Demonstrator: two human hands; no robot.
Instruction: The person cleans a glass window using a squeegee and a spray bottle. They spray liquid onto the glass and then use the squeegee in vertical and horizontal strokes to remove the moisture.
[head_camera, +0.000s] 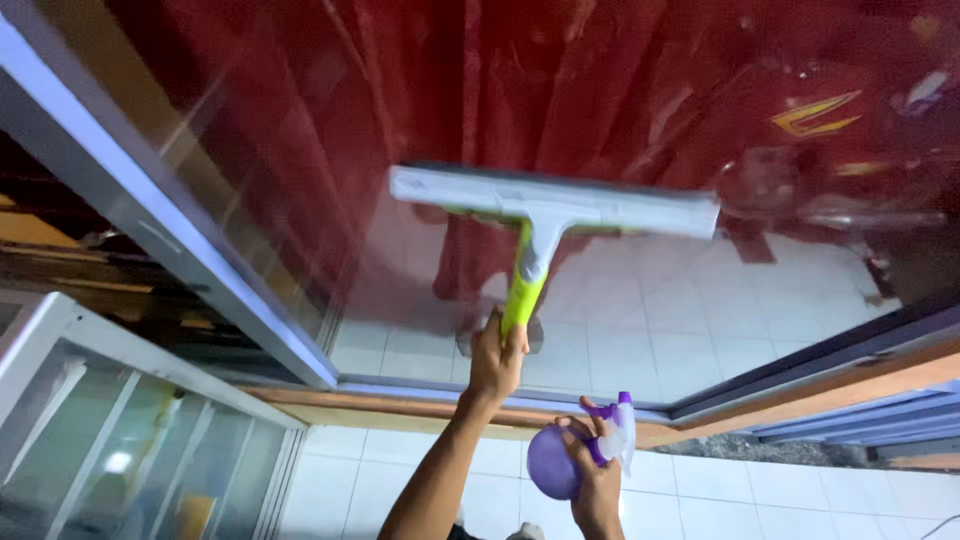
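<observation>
The left hand (495, 362) grips the green handle of a squeegee (548, 215) pressed flat on the window glass (700, 300); below, the right hand (597, 480) clasps a purple spray bottle (560, 458), contents unseen.

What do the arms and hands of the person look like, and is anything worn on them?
Both arms are bare as far as the picture shows: no sleeves, gloves or watch are visible. The left hand has a long, slim forearm running down to the bottom edge. Of the right hand only the hand and wrist show. No rings or markings can be made out.
</observation>
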